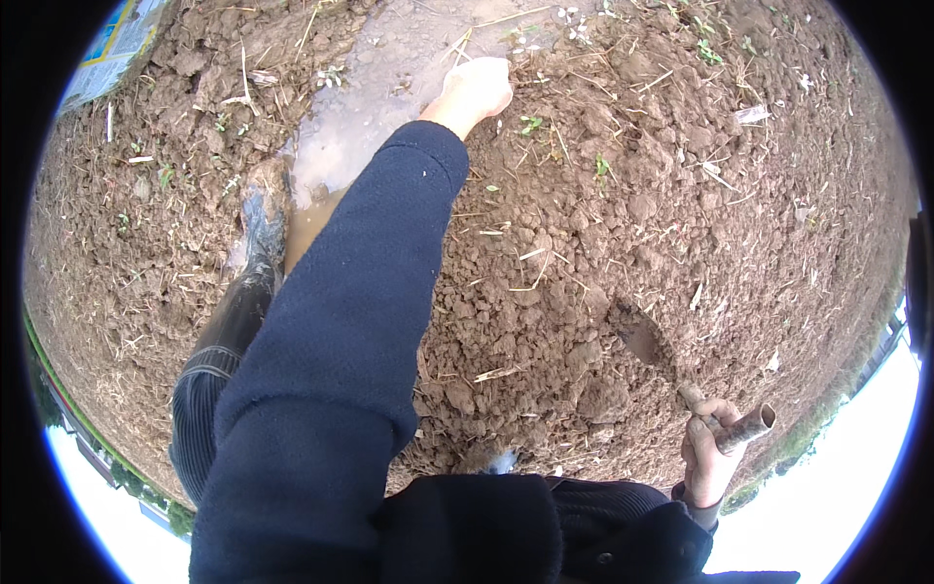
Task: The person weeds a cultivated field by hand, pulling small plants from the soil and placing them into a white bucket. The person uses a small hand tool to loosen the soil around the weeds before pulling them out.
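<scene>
My left hand (478, 84) reaches far forward in a dark blue sleeve, its fingers curled down at the edge of a muddy puddle (394, 80). Dry straw stalks (496, 22) lie just beyond it; whether the fingers grip anything is hidden. At the lower right, my right hand (708, 445) is closed around the tubular handle of a soil-covered hand trowel (643, 337). The trowel's blade points away from me, over the cloddy brown soil (540, 321). Small green weeds (531, 125) grow to the right of my left hand.
My muddy rubber boot (255, 241) stands left of the sleeve, beside the puddle. A printed plastic sheet or bag (120, 47) lies at the upper left. Straw bits and pale scraps (751, 114) are scattered over the soil. Grass and bushes (810, 438) line the field's far edge.
</scene>
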The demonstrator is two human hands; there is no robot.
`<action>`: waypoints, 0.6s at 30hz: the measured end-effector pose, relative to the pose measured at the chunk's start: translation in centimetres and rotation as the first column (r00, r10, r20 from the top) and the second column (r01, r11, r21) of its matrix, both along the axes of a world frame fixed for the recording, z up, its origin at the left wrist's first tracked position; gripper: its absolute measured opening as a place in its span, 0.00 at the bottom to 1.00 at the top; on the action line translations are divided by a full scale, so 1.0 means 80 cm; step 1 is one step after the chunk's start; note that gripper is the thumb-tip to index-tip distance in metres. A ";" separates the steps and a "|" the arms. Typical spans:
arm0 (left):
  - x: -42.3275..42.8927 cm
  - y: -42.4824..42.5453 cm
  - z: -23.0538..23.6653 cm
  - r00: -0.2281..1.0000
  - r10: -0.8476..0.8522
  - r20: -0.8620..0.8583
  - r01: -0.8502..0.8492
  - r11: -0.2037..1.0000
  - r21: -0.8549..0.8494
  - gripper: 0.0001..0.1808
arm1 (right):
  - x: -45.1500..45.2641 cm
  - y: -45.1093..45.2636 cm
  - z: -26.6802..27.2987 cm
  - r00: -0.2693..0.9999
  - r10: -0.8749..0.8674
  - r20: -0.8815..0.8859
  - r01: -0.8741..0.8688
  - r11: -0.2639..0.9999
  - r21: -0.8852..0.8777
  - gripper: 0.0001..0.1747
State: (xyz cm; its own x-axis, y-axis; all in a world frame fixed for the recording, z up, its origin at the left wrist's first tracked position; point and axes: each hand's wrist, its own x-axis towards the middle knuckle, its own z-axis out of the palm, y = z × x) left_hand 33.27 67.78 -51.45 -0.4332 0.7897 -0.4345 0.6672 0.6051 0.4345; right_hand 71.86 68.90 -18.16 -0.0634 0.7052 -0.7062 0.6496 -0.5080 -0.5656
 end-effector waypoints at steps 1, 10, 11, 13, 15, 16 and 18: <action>-0.005 0.000 -0.004 0.999 0.027 0.036 -0.026 1.000 -0.005 0.16 | -0.013 0.012 0.020 0.993 0.049 -0.108 -0.040 0.995 0.088 0.10; -0.006 -0.009 -0.005 0.981 0.128 0.146 -0.111 0.987 -0.117 0.20 | -0.281 0.116 -0.108 0.870 0.327 -0.370 -0.265 0.942 0.208 0.13; -0.006 -0.004 -0.002 0.980 0.122 0.155 -0.102 0.986 -0.133 0.20 | -0.299 0.122 -0.143 0.871 0.421 -0.252 -0.367 0.900 0.236 0.12; -0.003 0.003 -0.001 0.978 0.109 0.176 -0.087 0.988 -0.128 0.20 | -0.321 0.129 -0.185 0.896 0.426 -0.127 -0.409 0.902 0.136 0.11; -0.004 -0.003 -0.006 0.976 0.110 0.186 -0.091 0.990 -0.111 0.20 | -0.332 0.131 -0.186 0.895 0.435 -0.098 -0.424 0.899 0.115 0.10; -0.007 -0.010 -0.008 0.974 0.116 0.193 -0.099 0.990 -0.096 0.20 | -0.338 0.130 -0.187 0.893 0.442 -0.088 -0.434 0.896 0.100 0.10; -0.006 -0.010 -0.009 0.968 0.116 0.221 -0.110 0.993 -0.041 0.20 | -0.337 0.119 -0.195 0.943 0.284 -0.174 -0.281 0.959 0.046 0.10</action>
